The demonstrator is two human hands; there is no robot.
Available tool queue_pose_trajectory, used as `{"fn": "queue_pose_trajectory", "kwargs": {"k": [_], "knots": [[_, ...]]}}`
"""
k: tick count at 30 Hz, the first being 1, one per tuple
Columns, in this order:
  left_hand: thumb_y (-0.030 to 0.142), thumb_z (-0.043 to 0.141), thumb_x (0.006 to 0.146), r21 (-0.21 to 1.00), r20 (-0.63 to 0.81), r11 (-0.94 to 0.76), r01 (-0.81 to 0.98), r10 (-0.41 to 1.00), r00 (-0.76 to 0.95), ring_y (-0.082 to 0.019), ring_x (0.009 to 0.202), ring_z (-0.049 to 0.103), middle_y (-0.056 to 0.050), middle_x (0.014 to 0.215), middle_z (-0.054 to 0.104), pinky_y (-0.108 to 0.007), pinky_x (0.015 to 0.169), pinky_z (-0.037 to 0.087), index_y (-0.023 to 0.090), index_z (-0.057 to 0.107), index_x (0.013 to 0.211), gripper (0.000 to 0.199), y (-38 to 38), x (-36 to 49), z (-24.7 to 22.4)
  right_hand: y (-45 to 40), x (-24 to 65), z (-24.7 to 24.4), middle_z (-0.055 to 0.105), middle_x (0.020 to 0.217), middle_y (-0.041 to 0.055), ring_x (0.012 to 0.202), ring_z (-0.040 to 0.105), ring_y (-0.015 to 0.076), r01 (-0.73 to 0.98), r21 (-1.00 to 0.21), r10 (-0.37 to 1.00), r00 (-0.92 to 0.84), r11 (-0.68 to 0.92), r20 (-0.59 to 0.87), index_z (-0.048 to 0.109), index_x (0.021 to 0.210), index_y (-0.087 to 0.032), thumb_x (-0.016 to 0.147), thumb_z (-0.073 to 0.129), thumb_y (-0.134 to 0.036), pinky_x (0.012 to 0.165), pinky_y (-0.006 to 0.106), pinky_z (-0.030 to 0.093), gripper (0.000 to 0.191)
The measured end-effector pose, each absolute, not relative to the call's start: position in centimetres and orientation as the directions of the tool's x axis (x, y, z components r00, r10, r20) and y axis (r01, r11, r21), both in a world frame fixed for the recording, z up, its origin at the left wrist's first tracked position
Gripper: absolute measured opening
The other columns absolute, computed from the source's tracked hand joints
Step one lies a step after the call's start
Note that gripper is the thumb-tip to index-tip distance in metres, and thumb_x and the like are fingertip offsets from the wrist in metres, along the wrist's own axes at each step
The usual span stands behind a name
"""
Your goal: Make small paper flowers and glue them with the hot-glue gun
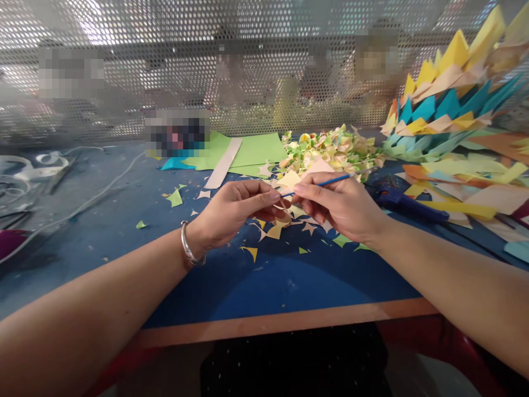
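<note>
A thin blue stick [334, 180] slants between my two hands above the table. My right hand [330, 198] is closed round it, with the thumb and fingers pinching near its middle. At the stick's lower left end, the fingertips of my left hand [243, 207] are pinched together on it. A narrow pale strip [285, 208], seemingly paper, hangs by the left fingertips; its far part is hard to make out. Beneath the hands lie pale and yellow paper scraps [276, 230], several cut with curved edges.
Behind my hands is a heap of small folded paper pieces [330, 151], beside green sheets [256, 149]. A blue glue gun [409, 205] lies at right, near a tall layered paper construction [446, 105]. White cable [95, 196] crosses the left side. Perforated metal [256, 110] stands behind.
</note>
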State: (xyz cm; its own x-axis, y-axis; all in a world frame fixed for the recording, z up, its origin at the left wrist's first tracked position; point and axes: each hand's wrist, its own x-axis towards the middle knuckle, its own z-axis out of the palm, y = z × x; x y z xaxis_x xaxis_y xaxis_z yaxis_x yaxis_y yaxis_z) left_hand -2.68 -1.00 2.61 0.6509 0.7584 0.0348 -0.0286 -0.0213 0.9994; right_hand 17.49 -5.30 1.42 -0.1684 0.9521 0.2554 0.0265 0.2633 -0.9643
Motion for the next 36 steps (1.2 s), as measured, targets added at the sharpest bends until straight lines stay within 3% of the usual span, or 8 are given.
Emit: {"fn": "queue_pose_trajectory", "kwargs": {"k": [11,17,20,24,27,36], "knots": [[0.023,0.066,0.087,0.997,0.081,-0.053,-0.062,0.761,0.644,-0.015,0.071,0.073,-0.007,0.080,0.076,-0.027,0.072,0.060,0.015,0.069,0.077,0.013,-0.97,-2.75,2.42,-5.37,17.42,1.66,0.056,0.055,-0.0037,0.043,0.047,0.0042,0.008,-0.973,0.961,-0.159,0.229,0.225,0.069,0.073,-0.017,0.088,0.070,-0.032,0.037,0.018,0.035,0.022],[0.022,0.070,0.083,0.972,0.179,-0.236,0.001,0.739,0.649,-0.015,0.074,0.073,-0.006,0.079,0.076,-0.024,0.070,0.059,0.015,0.067,0.082,0.008,-0.92,-3.00,2.26,-5.41,17.37,1.68,0.056,0.054,-0.0039,0.042,0.048,0.0037,-0.012,-0.976,0.961,-0.175,0.217,0.215,0.070,0.071,-0.016,0.088,0.070,-0.029,0.037,0.017,0.035,0.022],[0.025,0.068,0.086,0.915,0.266,-0.398,0.061,0.712,0.650,-0.015,0.075,0.073,-0.007,0.081,0.076,-0.024,0.068,0.057,0.014,0.067,0.085,0.011,-1.06,-3.11,2.38,-5.48,17.35,1.70,0.056,0.053,-0.0038,0.042,0.049,0.0040,-0.023,-0.977,0.962,-0.171,0.212,0.213,0.069,0.070,-0.016,0.088,0.071,-0.029,0.037,0.017,0.035,0.023],[0.024,0.063,0.090,0.735,0.389,-0.636,0.235,0.680,0.622,-0.012,0.070,0.068,-0.005,0.079,0.075,-0.023,0.064,0.052,0.014,0.069,0.087,0.012,-1.44,-3.26,2.85,-5.50,17.34,1.70,0.056,0.053,-0.0036,0.043,0.048,0.0040,-0.023,-0.980,0.966,-0.165,0.199,0.200,0.069,0.070,-0.016,0.088,0.071,-0.030,0.037,0.017,0.035,0.023],[0.025,0.061,0.091,0.665,0.437,-0.692,0.282,0.666,0.604,-0.012,0.070,0.065,-0.004,0.079,0.075,-0.023,0.063,0.050,0.015,0.069,0.088,0.013,-1.51,-3.32,2.96,-5.49,17.31,1.73,0.055,0.053,-0.0033,0.043,0.047,0.0044,-0.019,-0.981,0.969,-0.156,0.191,0.192,0.069,0.070,-0.016,0.088,0.070,-0.033,0.037,0.018,0.035,0.024],[0.026,0.060,0.091,0.789,0.383,-0.593,0.157,0.676,0.630,-0.014,0.072,0.071,-0.005,0.080,0.075,-0.023,0.064,0.053,0.015,0.064,0.086,0.013,-0.82,-3.19,2.21,-5.48,17.08,1.83,0.054,0.051,-0.0030,0.042,0.046,0.0052,-0.061,-0.990,0.981,-0.140,0.127,0.135,0.071,0.069,-0.017,0.085,0.073,-0.039,0.035,0.018,0.033,0.028]]}}
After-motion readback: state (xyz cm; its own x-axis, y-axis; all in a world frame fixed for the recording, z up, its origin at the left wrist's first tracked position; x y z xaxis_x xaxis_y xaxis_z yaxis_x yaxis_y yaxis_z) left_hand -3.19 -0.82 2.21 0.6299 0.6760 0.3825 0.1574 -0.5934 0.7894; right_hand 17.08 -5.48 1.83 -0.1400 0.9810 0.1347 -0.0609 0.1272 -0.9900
